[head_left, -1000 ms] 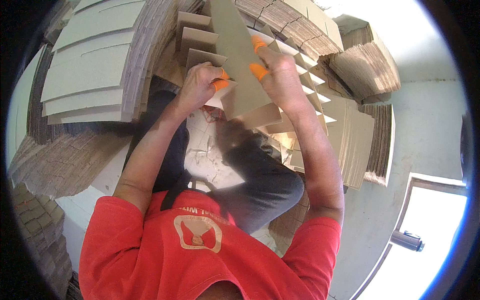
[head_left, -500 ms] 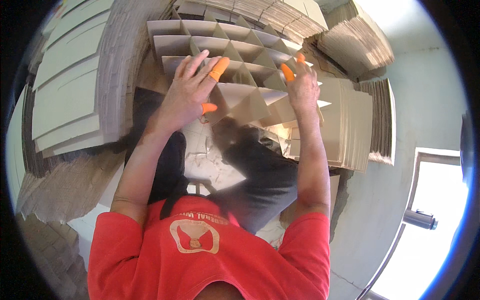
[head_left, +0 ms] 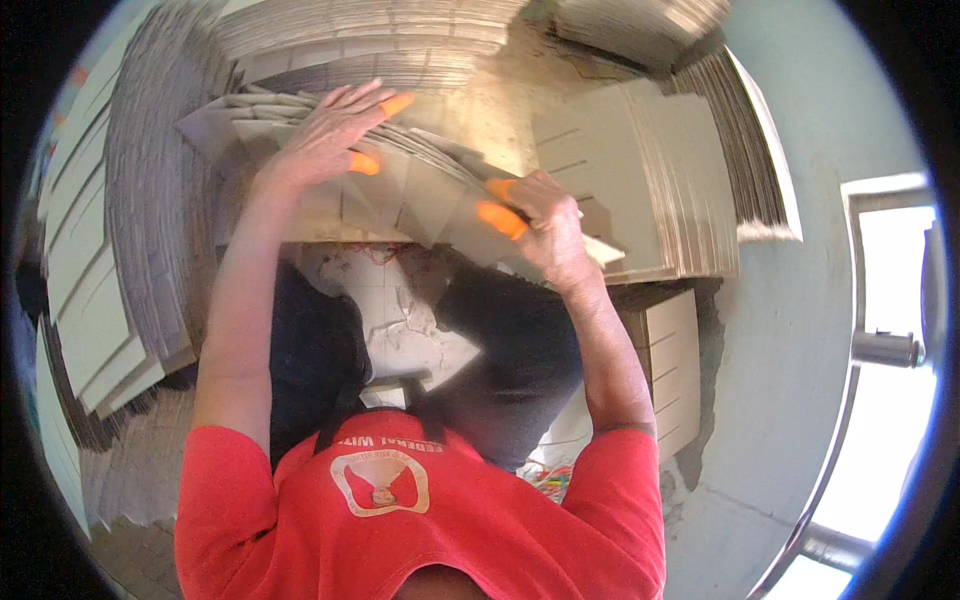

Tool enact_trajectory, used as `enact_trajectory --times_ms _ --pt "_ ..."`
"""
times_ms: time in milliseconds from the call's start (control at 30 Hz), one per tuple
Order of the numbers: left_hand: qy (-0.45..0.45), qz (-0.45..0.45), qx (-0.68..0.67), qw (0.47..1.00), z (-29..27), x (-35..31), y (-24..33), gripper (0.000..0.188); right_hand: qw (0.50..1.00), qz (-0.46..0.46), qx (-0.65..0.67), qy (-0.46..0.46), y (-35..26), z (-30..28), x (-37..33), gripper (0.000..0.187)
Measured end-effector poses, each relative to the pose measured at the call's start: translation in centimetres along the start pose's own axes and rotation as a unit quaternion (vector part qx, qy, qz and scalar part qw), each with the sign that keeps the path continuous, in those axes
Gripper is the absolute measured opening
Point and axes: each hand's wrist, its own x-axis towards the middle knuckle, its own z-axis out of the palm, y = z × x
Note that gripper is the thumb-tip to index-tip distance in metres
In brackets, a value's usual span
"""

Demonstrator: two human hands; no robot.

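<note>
- The grip of the right hand [head_left: 555, 225] is nearly closed; it pinches the right part of the cardboard divider [head_left: 420, 195] by its top edge.
- The grip of the left hand [head_left: 325, 140] is wide open. The fingers stretch out over the divider's top edge, and the thumb sits on the near side.
- Both hands wear orange finger covers [head_left: 502, 220] on the thumb and the pointer finger.
- The divider is between the hands, in front of the knees. Its thin strips lean close together, almost flat, so its little boxes are squashed.
- Past it is a long pile of cardboard [head_left: 360, 30]. A tall stack of card [head_left: 165, 180] stands on the left, and slotted sheets [head_left: 620, 180] are on the right.
- The divider's left end is blurry. The right hand's other fingers are hard to see. I cannot tell what holds up the divider from below. The far pile is cut off at the top.
</note>
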Motion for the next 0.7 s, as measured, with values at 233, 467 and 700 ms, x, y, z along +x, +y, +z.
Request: enact_trajectory --times_ms 233,467,700 --pt "-0.130 -0.092 -0.004 0.987 -0.3 -0.7 0.0 0.036 0.910 0.187 -0.218 0.299 7.8 -5.1 -5.0 0.032" --pt "0.243 -0.120 -0.190 0.944 -5.5 0.9 1.7 0.038 0.831 0.325 -0.058 0.447 15.0 -10.3 -10.5 0.030" --pt "0.486 0.068 0.048 0.870 -27.6 14.0 14.6 0.024 0.843 0.381 -0.378 0.022 13.2 -6.2 -8.1 0.054"
